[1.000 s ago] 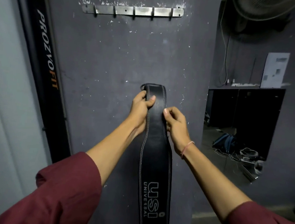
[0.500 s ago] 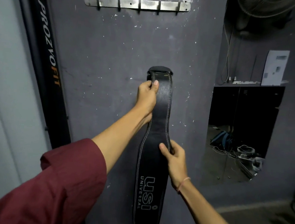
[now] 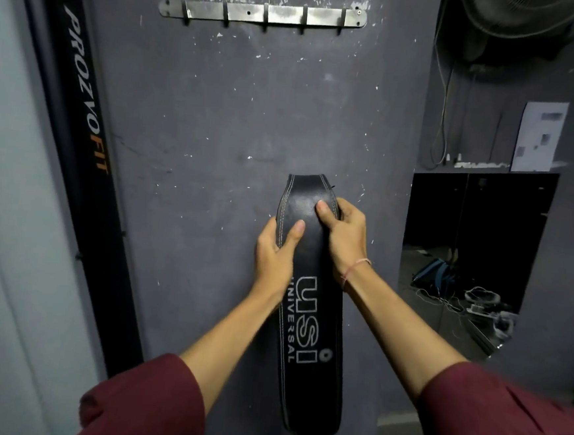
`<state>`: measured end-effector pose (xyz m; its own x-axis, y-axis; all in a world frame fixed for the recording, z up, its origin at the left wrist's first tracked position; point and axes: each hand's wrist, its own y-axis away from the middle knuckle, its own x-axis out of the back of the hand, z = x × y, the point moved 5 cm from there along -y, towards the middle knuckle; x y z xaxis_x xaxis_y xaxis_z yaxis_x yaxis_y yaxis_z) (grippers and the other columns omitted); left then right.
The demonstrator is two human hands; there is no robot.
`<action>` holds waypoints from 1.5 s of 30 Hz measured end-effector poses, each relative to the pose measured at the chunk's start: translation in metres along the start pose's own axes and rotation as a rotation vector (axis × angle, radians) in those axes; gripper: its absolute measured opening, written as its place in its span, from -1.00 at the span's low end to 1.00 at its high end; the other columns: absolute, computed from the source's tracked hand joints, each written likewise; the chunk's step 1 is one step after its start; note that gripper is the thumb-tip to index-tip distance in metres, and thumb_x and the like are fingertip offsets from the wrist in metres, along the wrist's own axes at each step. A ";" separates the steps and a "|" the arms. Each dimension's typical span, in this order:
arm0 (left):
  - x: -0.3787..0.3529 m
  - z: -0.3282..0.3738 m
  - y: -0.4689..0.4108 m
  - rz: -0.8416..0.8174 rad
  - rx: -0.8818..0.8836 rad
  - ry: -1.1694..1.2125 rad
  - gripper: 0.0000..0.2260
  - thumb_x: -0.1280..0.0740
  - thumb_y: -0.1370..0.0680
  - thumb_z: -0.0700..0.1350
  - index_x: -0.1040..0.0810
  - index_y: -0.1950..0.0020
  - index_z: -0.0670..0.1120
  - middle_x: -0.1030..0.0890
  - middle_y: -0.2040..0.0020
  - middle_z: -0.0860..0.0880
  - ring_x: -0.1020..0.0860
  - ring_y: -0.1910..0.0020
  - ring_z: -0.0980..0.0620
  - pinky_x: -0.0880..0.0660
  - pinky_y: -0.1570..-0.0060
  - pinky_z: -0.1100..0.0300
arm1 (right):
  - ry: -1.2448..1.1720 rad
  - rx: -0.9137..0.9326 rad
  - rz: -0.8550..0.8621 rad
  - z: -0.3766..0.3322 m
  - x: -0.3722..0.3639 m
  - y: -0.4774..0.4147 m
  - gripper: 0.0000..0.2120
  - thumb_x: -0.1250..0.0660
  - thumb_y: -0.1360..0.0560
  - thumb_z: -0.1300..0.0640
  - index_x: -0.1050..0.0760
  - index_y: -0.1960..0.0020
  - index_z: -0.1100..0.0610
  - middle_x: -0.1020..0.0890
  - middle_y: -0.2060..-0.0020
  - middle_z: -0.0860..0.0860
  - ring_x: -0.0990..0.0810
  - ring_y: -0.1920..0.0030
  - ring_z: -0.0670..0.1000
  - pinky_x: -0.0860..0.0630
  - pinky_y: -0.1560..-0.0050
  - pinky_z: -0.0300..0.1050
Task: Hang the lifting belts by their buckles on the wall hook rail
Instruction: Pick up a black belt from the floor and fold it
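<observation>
A black leather lifting belt (image 3: 308, 322) with white "USI UNIVERSAL" lettering hangs upright in front of the dark wall. My left hand (image 3: 274, 255) grips its left edge, thumb on the front. My right hand (image 3: 344, 237) grips the right edge a little higher, thumb pressed on the face. The belt's top is folded over above my hands; its buckle is hidden. The metal wall hook rail (image 3: 262, 13) with several bare hooks is fixed well above the belt.
A black "PROZVOFIT" banner (image 3: 79, 139) stands against the wall on the left. To the right is a wall mirror (image 3: 475, 252) showing a bag and cables on the floor, a paper sheet (image 3: 539, 136), and a fan (image 3: 514, 15) at the top.
My right hand has come up from the belt's middle to grip near the top beside my left hand. The belt's top end sits lower, farther under the rail.
</observation>
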<state>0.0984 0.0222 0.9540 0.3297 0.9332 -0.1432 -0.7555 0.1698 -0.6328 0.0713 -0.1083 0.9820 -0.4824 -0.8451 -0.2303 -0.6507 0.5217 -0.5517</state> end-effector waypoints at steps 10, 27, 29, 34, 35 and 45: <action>-0.008 0.006 -0.023 0.089 -0.048 -0.058 -0.83 -0.36 -0.60 -0.12 -0.61 -0.06 -0.22 -0.68 0.06 -0.07 -0.62 0.09 0.14 -0.54 -0.01 0.24 | -0.009 -0.178 -0.089 0.095 0.051 0.111 -0.87 -0.34 -0.56 0.32 -0.57 -0.10 0.23 -0.73 0.02 0.08 -0.68 -0.01 0.07 -0.60 -0.01 -0.09; -0.005 0.027 -0.032 0.076 -0.076 -0.339 -0.72 -0.15 -0.69 0.03 -0.35 0.11 -0.14 -0.36 0.31 0.05 -0.32 0.37 0.21 -0.32 0.30 0.24 | -0.114 -0.069 -0.053 0.023 0.021 0.083 -0.70 -0.33 -0.50 0.43 -0.56 -0.14 0.13 -0.71 -0.01 0.08 -0.69 0.00 0.03 -0.63 -0.10 -0.02; -0.004 0.027 -0.019 0.081 -0.090 -0.402 -0.77 -0.07 -0.71 0.00 -0.32 0.05 -0.11 -0.40 0.28 0.03 -0.38 0.32 0.14 -0.29 0.29 0.23 | -0.098 -0.036 -0.025 0.011 0.019 0.072 -0.74 -0.35 -0.49 0.43 -0.58 -0.07 0.15 -0.71 0.04 0.10 -0.68 0.05 0.05 -0.63 -0.08 0.05; 0.000 0.003 0.052 0.105 -0.212 -0.407 -0.85 -0.10 -0.70 -0.13 -0.38 -0.10 -0.20 -0.54 0.03 -0.10 -0.48 0.13 0.09 -0.38 0.13 0.42 | -0.168 -0.025 0.030 -0.017 0.013 0.041 -0.85 -0.36 -0.46 0.41 -0.59 -0.01 0.26 -0.68 0.11 0.17 -0.66 0.11 0.13 -0.62 -0.04 0.16; 0.000 -0.005 0.066 0.096 -0.195 -0.386 -0.82 -0.10 -0.69 -0.12 -0.38 -0.17 -0.22 -0.55 0.00 -0.08 -0.50 0.12 0.13 -0.38 0.13 0.46 | -0.176 -0.035 0.023 -0.020 0.012 0.038 -0.85 -0.36 -0.46 0.41 -0.59 0.00 0.27 -0.68 0.12 0.18 -0.65 0.13 0.14 -0.61 -0.04 0.17; 0.004 -0.080 0.145 -0.104 0.224 -0.403 -0.28 -0.10 -0.55 0.33 -0.26 -0.42 -0.24 -0.49 -0.28 -0.28 -0.46 -0.30 -0.16 -0.43 -0.31 -0.03 | -0.194 -0.030 -0.005 -0.043 0.018 0.029 -0.84 -0.32 -0.49 0.45 -0.56 -0.03 0.28 -0.67 0.19 0.13 -0.66 0.23 0.09 -0.66 0.12 0.02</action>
<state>0.0357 0.0251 0.8012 0.1971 0.9487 0.2472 -0.8482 0.2915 -0.4423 0.0183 -0.1039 0.9967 -0.3586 -0.8529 -0.3793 -0.6717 0.5180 -0.5297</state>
